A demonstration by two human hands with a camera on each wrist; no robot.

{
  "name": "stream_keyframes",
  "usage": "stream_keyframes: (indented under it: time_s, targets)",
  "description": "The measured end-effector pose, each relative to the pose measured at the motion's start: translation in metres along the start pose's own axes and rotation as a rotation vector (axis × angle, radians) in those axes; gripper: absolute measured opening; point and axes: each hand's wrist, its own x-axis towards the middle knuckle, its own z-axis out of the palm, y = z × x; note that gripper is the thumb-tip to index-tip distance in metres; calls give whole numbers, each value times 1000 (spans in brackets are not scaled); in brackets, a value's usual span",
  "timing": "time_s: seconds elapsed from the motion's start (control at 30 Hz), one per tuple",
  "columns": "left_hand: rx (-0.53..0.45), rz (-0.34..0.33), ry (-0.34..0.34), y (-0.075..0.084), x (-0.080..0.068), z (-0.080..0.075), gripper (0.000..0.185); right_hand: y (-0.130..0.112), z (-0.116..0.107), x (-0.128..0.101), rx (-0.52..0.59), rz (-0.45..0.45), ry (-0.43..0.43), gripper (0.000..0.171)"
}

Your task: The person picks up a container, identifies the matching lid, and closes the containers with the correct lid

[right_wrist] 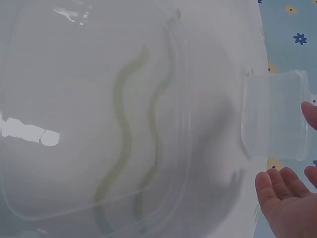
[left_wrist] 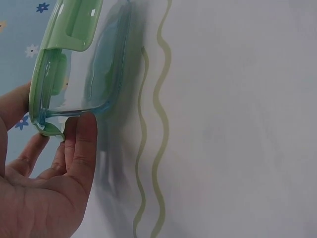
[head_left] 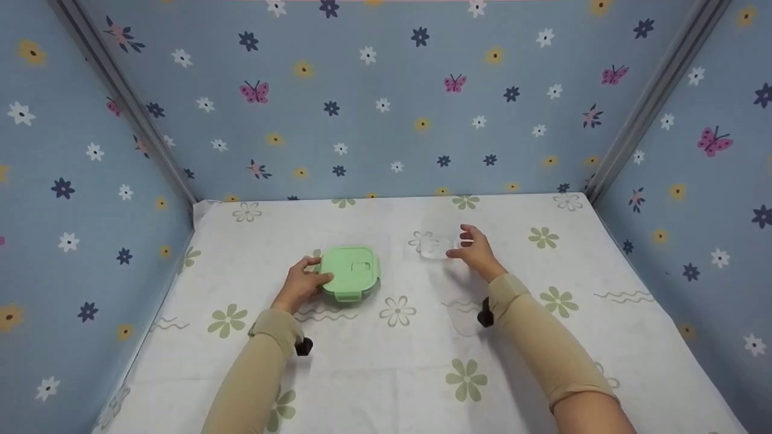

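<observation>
At the centre-left of the head view, my left hand (head_left: 300, 283) grips a square glass food container by its side. Its thumb lies over the light green snap-on lid (head_left: 350, 265). The left wrist view shows fingers under the lid's edge, against the bluish glass wall (left_wrist: 106, 74). My right hand (head_left: 479, 253) is beside a translucent plastic box (head_left: 433, 246), fingers spread and relaxed, holding nothing. In the right wrist view the thumb overlaps the edge of this box (right_wrist: 275, 116); whether it touches, I cannot tell.
A clear, rounded flat plastic piece, like a lid (right_wrist: 89, 163), lies under my right wrist. A white cloth (head_left: 362, 386) with green flowers and wavy lines covers the table. Blue patterned panels (head_left: 386, 126) stand behind and at both sides.
</observation>
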Motion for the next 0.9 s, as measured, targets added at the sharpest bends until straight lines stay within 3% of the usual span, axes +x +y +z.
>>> stream_keyframes:
  time_s: [0.9]
  targets:
    - [21,10,12,-6,3,-2,65,-10,8,21,1,23,-77,106]
